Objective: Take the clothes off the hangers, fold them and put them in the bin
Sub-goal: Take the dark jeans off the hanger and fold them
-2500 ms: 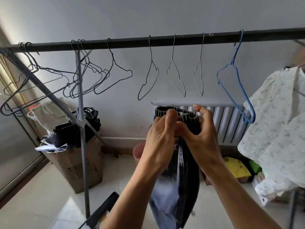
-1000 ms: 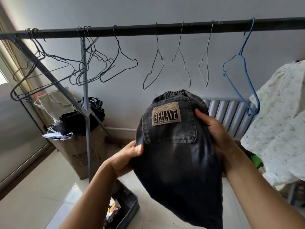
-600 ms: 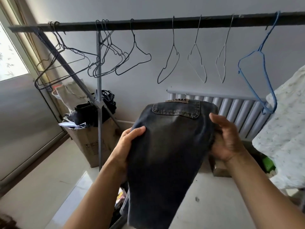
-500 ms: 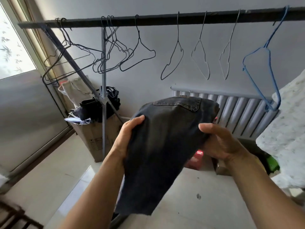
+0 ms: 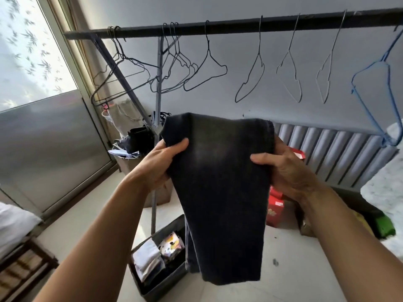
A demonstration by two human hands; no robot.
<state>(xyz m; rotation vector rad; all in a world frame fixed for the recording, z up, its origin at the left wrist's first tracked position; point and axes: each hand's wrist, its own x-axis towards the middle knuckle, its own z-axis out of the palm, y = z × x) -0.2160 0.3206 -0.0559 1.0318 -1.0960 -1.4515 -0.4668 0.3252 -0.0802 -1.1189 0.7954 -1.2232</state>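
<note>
Left hand (image 5: 162,164) and right hand (image 5: 283,168) each pinch a side of the dark jeans (image 5: 220,182); fold again evenly; bin (image 5: 152,288) lies below the left hand.

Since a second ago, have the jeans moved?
Yes: the jeans have shifted left along the rail, away from the right-hand hangers.
</note>
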